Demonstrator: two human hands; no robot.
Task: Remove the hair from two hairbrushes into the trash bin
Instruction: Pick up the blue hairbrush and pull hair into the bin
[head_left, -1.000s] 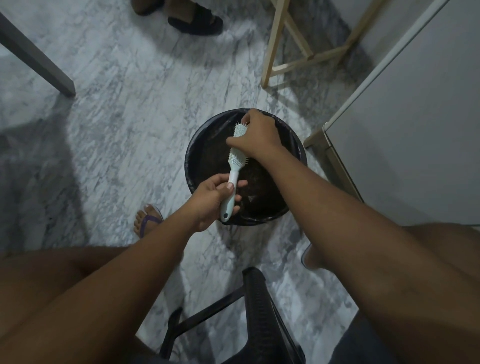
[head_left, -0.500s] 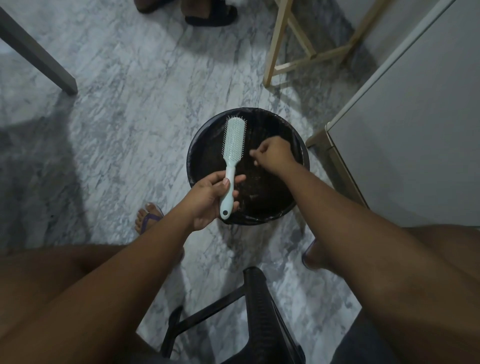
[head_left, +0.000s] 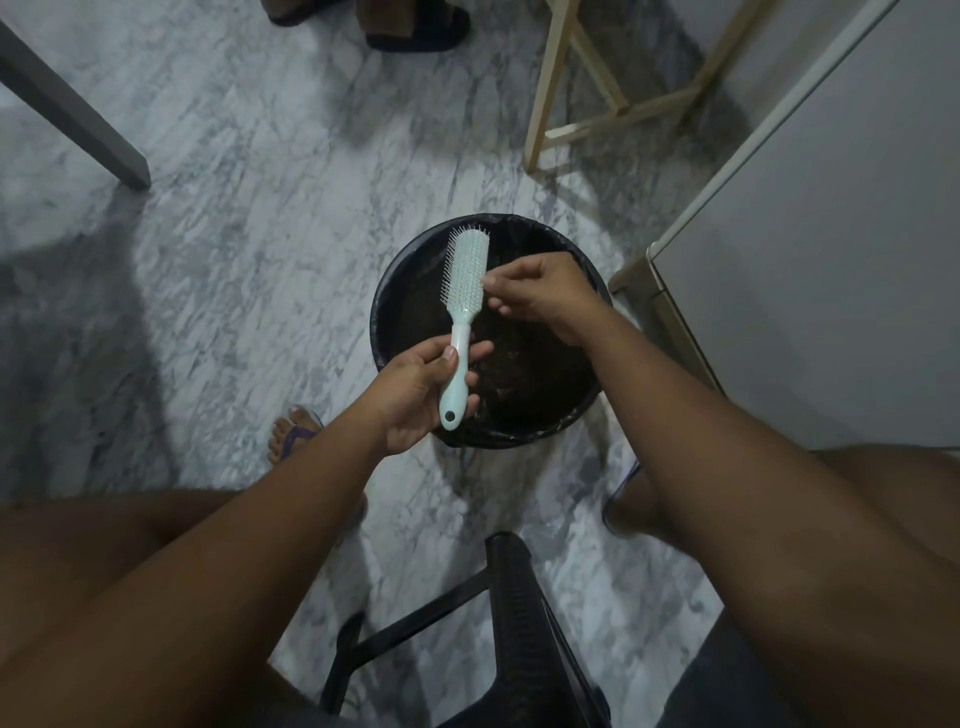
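Note:
A pale mint hairbrush (head_left: 465, 283) is held upright over a round black trash bin (head_left: 582, 410) lined with a black bag. My left hand (head_left: 415, 395) grips the brush by its handle, head pointing away from me. My right hand (head_left: 535, 291) is beside the right edge of the brush head, fingertips pinched together against the bristles. I cannot make out any hair between the fingers. Dark clumps lie inside the bin. Only one hairbrush is in view.
A black plastic stool (head_left: 519, 623) stands between my knees. A white cabinet (head_left: 831, 260) is at the right, a wooden frame (head_left: 550, 93) behind the bin, a grey table leg (head_left: 72, 104) at the left. Another person's sandalled feet (head_left: 415, 26) are at the top.
My right hand left the brush head, dipped over the bin, then rose back to the right edge of the bristles. The left hand stayed on the handle.

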